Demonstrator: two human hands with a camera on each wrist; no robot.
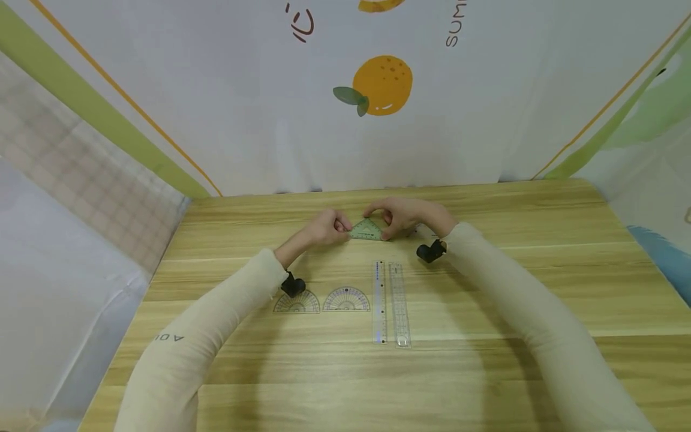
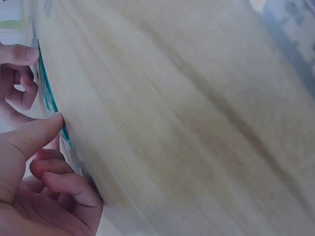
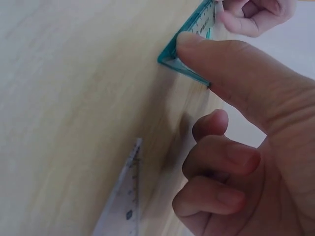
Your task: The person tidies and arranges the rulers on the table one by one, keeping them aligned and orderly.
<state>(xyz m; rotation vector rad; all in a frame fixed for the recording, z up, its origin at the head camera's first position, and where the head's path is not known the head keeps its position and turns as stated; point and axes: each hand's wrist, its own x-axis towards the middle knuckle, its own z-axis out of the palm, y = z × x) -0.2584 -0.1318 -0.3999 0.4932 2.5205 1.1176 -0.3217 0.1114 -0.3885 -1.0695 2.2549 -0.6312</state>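
A green translucent set square (image 1: 363, 233) is near the back middle of the wooden table, its long edge facing me. My left hand (image 1: 327, 227) pinches its left corner between thumb and fingers. At the other end my right hand (image 1: 406, 214) grips it, with the thumb on the right corner and the index finger at the top corner. In the right wrist view that thumb presses on the green set square (image 3: 201, 29), while the other fingers are curled beneath. A clear set square (image 3: 120, 209) lies on the table near the right hand, mostly hidden by it in the head view.
Two clear protractors (image 1: 346, 300) lie side by side nearer me, the left one partly behind a black wrist camera (image 1: 293, 285). Two clear rulers (image 1: 379, 303) lie lengthwise to their right. A white printed curtain (image 1: 243, 120) hangs behind the table's back edge.
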